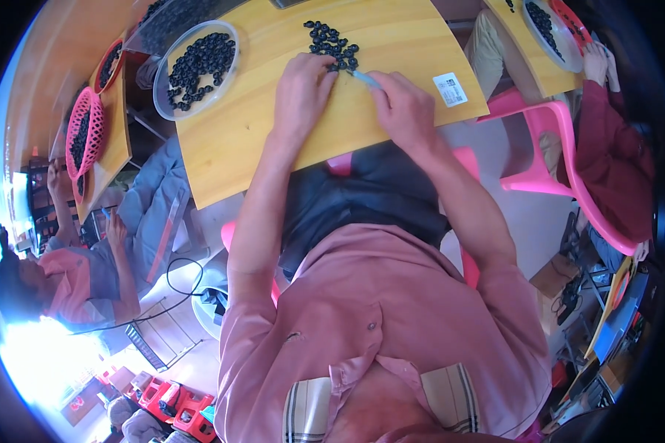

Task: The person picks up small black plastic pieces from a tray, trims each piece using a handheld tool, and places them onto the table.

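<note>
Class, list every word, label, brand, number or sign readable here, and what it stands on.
No text reads clearly.
White rectangular label with a square dark code, on the yellow wooden table: print too small to read.
Small dark mark on the pink shirt: too blurred to tell if lettering.

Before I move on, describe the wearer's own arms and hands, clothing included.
The left hand and right hand are bare, with no gloves seen. The left forearm and right forearm are uncovered too; no wristband or cable shows on either. The left sleeve and right sleeve are short, plain dusty pink and loose, ending near the elbows.
</note>
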### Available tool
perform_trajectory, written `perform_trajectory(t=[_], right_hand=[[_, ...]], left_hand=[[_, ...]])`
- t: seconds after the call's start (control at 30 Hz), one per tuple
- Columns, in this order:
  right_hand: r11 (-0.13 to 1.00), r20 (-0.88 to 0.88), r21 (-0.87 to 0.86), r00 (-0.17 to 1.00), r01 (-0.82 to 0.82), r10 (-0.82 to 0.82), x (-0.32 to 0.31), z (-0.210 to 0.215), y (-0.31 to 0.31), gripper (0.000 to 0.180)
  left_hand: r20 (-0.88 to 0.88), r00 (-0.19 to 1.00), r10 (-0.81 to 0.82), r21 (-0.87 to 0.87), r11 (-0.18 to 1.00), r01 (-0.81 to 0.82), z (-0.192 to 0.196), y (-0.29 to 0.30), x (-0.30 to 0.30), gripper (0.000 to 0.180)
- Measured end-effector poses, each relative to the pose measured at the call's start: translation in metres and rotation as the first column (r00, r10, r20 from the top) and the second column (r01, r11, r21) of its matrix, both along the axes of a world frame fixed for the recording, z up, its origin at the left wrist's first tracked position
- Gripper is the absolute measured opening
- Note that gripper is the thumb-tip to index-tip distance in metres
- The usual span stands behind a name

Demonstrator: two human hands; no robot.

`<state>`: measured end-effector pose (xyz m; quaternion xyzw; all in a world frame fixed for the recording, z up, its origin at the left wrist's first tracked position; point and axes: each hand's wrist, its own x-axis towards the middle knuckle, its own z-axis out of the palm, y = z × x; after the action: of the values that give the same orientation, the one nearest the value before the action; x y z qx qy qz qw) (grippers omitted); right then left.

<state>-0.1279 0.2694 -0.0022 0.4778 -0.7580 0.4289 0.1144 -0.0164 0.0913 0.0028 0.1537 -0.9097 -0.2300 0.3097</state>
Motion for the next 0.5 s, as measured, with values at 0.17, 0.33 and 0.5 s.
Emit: perform_trajectory(t=[0.17, 0.33, 0.5], right_hand=[[1.0, 0.017, -0.005, 1.0, 0.006, -0.006, -0.001, 0.0, 0.001, 0.015], [1.0, -0.014, -0.015, 1.0, 0.006, -0.006, -0.002, -0.002, -0.001, 0.016], [1.0, -0.016, -0.007, 1.0, -0.005, 0.005, 0.0, -0.002, 0.0, 0.016]], left_hand=[[0.033, 0.999, -0.017, 0.039, 0.999, 0.016, -0.002, 0.001, -0.008, 0.018], [0.044, 0.999, -0.008, 0.089, 0.996, 0.005, 0.001, 0.0, -0.004, 0.018], [-0.075, 0.996, 0.039, 0.454, 0.891, 0.0, 0.001, 0.014, 0.015, 0.019]])
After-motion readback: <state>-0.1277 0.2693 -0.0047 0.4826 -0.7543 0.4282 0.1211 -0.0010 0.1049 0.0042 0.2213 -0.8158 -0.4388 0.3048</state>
